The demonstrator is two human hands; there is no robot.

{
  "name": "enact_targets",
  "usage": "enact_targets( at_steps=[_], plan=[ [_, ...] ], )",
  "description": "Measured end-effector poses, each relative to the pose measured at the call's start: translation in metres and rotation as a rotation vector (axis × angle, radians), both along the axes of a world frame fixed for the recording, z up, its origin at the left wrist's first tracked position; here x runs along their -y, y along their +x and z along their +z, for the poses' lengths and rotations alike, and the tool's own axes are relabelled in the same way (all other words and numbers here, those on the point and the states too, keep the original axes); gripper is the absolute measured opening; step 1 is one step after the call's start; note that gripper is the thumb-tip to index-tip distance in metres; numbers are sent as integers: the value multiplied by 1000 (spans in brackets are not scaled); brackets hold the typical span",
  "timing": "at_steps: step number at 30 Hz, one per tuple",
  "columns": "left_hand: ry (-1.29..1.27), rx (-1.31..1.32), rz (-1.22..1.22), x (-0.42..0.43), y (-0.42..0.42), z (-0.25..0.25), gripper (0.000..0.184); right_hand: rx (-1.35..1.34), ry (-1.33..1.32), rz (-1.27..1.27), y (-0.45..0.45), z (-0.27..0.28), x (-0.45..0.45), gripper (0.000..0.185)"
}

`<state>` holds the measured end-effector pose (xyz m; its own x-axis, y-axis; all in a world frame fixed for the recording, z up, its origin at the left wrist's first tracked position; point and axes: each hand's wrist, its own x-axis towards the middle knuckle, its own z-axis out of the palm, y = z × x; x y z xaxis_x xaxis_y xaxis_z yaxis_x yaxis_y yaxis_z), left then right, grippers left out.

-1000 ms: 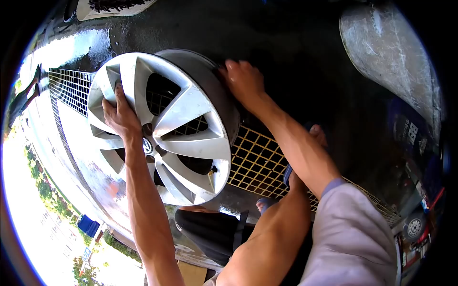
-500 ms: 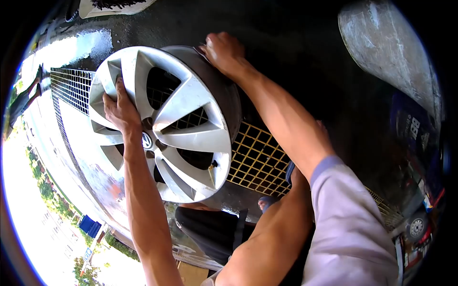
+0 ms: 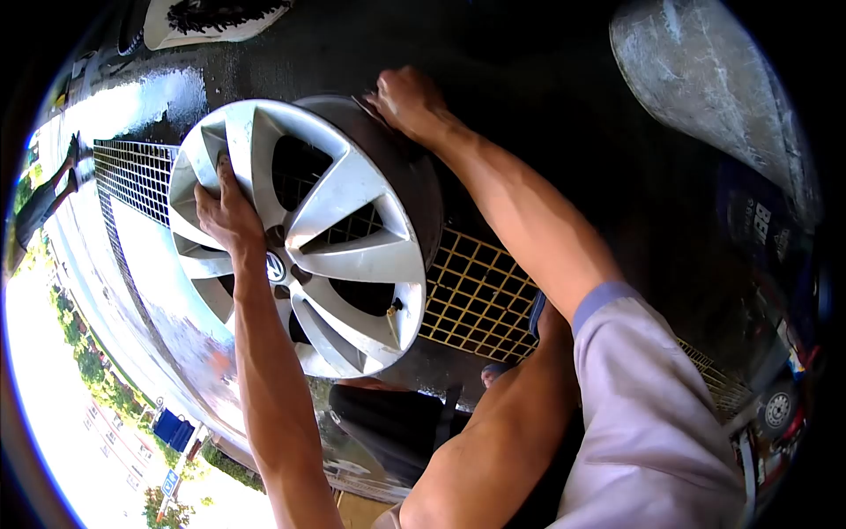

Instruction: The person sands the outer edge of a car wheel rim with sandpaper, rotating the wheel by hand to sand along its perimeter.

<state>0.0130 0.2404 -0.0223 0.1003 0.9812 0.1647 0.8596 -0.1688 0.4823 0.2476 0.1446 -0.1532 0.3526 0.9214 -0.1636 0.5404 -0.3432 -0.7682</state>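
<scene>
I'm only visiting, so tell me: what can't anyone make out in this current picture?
All in the head view:
Right hand: whether it holds anything is unclear; its fingers curl away from the camera.
Wheel rim: its back is hidden by its own spoked face.
Pale container: its full shape is unknown, cut off by the picture's top edge.
Blue sign: any writing is too small to read.
</scene>
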Motion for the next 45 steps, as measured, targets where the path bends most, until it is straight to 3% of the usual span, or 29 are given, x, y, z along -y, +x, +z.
enact_targets(
  at_steps=[3,7,13,18,20,22,23,25,26,28,30,31,33,37,39,41,45],
  plan=[
    [-26,67,-3,2,3,1,48,-111,-178,-11,7,20,49,29],
    [39,-10,-10,-3,-5,-6,46,-108,-132,-150,-10,18,28,34],
    [16,32,-33,-1,1,-1,44,61,-51,29,1,12,2,33],
    [-32,76,18,5,7,6,48,-136,-133,-15,7,26,37,32],
    [-16,86,9,8,11,6,47,-40,98,-64,-11,-6,-4,33],
    [-30,106,-7,9,13,7,50,32,103,103,-11,-2,-45,35],
    [-43,101,-1,7,11,7,52,34,97,93,-17,-25,-58,35],
    [-74,77,22,4,7,6,54,84,579,-104,-37,-81,-69,36],
    [-59,98,3,3,6,3,53,237,748,-50,-22,-68,-43,37],
    [-23,86,-11,3,4,4,52,-66,-89,210,10,14,19,20],
    [-1,64,3,2,3,1,52,25,-213,105,-3,18,60,27],
    [4,83,-10,4,3,2,52,11,-219,122,-12,11,61,27],
    [55,51,-33,3,5,1,52,78,52,-125,-23,-8,56,39],
    [-26,73,8,3,4,3,57,60,209,25,-15,-17,8,39],
    [-40,105,31,7,7,4,58,142,55,69,-13,-6,17,40],
    [-18,61,37,4,8,3,59,131,-87,-114,-29,-2,74,41],
    [11,-33,4,-3,-2,0,62,111,-389,-176,-72,13,143,45]
  ],
)
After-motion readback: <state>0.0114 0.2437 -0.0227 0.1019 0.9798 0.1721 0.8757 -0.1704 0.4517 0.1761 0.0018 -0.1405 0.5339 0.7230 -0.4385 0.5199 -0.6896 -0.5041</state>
